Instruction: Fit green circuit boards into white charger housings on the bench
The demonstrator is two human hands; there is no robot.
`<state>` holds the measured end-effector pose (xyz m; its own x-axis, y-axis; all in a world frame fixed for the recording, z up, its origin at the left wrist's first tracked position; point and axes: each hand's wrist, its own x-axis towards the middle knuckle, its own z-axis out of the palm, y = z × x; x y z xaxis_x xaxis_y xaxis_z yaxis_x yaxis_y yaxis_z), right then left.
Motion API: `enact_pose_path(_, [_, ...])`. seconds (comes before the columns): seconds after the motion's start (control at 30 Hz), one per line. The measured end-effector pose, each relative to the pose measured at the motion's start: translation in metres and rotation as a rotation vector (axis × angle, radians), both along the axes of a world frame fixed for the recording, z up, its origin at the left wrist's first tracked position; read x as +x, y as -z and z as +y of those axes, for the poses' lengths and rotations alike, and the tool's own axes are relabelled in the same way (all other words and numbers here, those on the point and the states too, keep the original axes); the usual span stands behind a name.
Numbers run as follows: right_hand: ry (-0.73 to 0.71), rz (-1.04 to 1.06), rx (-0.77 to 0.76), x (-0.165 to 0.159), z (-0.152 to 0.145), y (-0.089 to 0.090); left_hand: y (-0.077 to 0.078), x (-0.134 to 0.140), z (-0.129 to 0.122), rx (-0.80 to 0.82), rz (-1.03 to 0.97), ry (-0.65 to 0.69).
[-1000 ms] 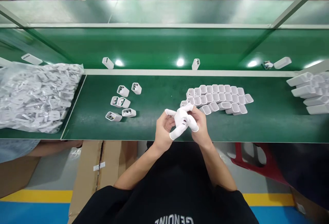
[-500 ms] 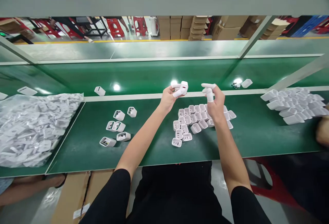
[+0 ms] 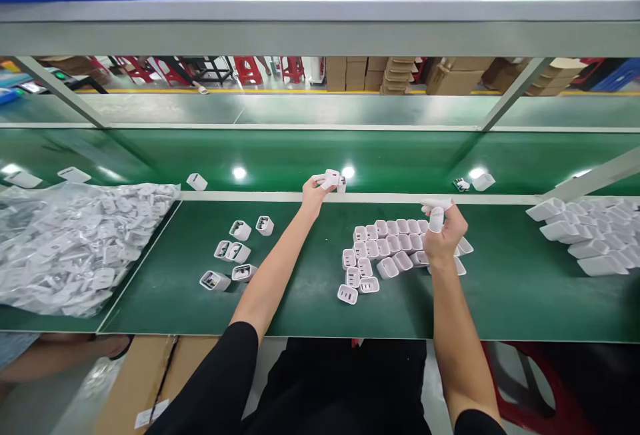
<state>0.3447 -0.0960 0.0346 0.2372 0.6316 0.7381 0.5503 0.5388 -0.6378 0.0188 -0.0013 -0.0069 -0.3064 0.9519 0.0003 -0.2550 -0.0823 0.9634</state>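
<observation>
My left hand [image 3: 313, 196] is held out over the belt's far edge, its fingers in white finger cots. It is closed on a small white charger housing [image 3: 341, 184], partly hidden by the fingers. My right hand [image 3: 444, 228], also in white finger cots, hangs over the right part of a cluster of white charger housings [image 3: 383, 247]. Its thumb lies against the curled fingers; whether anything is between them is hidden. The clustered housings stand in rows, slotted ends up. Left of my left forearm stand several open housings [image 3: 240, 230] with parts inside.
A clear bag of small white parts [image 3: 65, 248] lies at the left. Stacked white housings [image 3: 590, 232] sit at the far right. Near the far strip are a loose housing [image 3: 197, 182], another housing [image 3: 483, 182] and a small circuit board [image 3: 461, 184]. A shelf beam [image 3: 320, 35] crosses above.
My right hand has moved right, away from my left hand, and its fingers have drawn together. My left hand has shifted left with the charger housing. The view has tilted up.
</observation>
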Motion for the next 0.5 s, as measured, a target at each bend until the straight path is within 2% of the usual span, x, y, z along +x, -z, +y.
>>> enact_pose_path(0.2, [0.040,-0.022,0.001,0.003,-0.002,0.000,0.001,-0.036,0.002,-0.035,0.422,-0.263])
enact_pose_path(0.27, [0.064,-0.028,0.009,0.004,-0.002,-0.002,0.001,-0.042,0.001,-0.038,0.538,-0.313])
enact_pose_path(0.37, [0.087,-0.044,0.019,0.005,-0.003,-0.005,0.001,-0.044,-0.002,-0.037,0.640,-0.331])
enact_pose_path(0.5, [0.105,-0.070,0.038,0.005,-0.004,-0.006,-0.002,-0.040,-0.009,-0.025,0.660,-0.399])
